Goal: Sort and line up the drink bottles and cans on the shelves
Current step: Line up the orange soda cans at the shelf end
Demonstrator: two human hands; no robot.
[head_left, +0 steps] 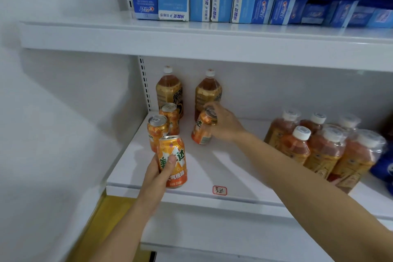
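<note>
Head view: toothpaste boxes (221,6) above cans (165,125)

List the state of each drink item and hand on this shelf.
Left hand: grips front can, upright.
Right hand: grips tilted can.
Two cans behind: upright, untouched.
Two back bottles: upright, capped.
Wrapped bottle pack: leaning, capped.

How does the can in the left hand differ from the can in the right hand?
The can in the left hand stands upright at the shelf's front edge; the can in the right hand is tilted and sits farther back. The left hand wraps the first can's side, while the right hand grips the second near its top. Both are orange cans.
</note>
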